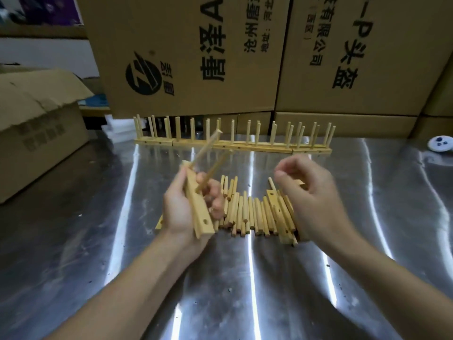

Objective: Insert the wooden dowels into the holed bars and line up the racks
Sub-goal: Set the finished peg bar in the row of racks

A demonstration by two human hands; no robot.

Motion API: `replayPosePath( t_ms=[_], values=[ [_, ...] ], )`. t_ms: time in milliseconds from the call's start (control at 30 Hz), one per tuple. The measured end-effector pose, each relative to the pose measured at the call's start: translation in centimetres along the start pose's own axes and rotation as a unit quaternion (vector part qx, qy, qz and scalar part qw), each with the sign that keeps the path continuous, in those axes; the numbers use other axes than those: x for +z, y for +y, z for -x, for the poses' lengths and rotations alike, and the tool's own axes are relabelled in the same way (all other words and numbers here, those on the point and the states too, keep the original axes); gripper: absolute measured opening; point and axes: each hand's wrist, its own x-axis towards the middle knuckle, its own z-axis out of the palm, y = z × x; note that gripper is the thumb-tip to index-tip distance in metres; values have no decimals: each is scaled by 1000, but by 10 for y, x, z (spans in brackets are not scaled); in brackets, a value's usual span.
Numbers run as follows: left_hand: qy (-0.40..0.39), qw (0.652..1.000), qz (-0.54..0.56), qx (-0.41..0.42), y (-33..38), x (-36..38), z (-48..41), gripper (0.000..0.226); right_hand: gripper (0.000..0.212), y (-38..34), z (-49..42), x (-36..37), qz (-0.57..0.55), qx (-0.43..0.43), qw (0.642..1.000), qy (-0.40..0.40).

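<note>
A: Where is the holed bar (199, 214)?
B: The fingers (217, 206) of the left hand (177, 214) grasp it, two dowels (208, 149) standing in it, above the loose dowels (247, 214) on the desk (73, 241). The right hand (310, 195) is relaxed, empty.
A: Next?
B: Probably pick one dowel and aim at a free hole.

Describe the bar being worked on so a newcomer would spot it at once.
On the steel table, in front of the row of finished racks, lies a pile of loose dowels. At its left edge the left hand grips a bar. Unlike the flat bar in the pile, it is lifted and carries two dowels.
</note>
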Motion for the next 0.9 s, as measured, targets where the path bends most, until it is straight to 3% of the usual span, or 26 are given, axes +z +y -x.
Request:
replayPosePath(
  t_ms=[100, 267, 500, 600, 700, 900],
  values=[
    [12, 1000, 19, 21, 17, -17, -15, 46, 17, 22, -24, 20, 129, 12, 989, -78],
    [20, 998, 59, 15, 20, -27, -23, 43, 35, 46, -77, 55, 278, 61, 925, -253],
    [2, 996, 85, 0, 19, -28, -24, 44, 73, 55, -135, 76, 237, 175, 848, -441],
    [5, 996, 87, -1, 20, -28, -25, 45, 77, 60, -145, 78, 269, 149, 837, -453],
    [11, 996, 94, -4, 19, -28, -25, 47, 64, 62, -150, 77, 271, 135, 834, -461],
    [21, 995, 99, -8, 18, -29, -26, 47, 44, 71, -149, 73, 266, 141, 866, -399]
  ],
)
